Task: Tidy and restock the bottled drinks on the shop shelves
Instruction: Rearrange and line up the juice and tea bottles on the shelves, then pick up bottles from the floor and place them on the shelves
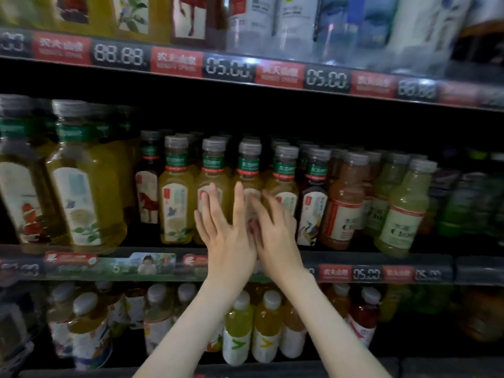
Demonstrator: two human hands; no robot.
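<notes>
Where the middle shelf (469, 268) carries its front row, a yellow tea bottle (248, 170) stands upright, cap up. The left hand (223, 230) and right hand (275, 233), fingers spread, overlap its label, gripping nothing.

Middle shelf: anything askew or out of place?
The dark horse-label bottle stands further back than the yellow tea bottle beside it, so the front row is uneven. Above, one price display reads 88.88, not 05.00 like others. No spills visible.

Dim, soft footage; shelf recesses black, edges warped and blurred.
</notes>
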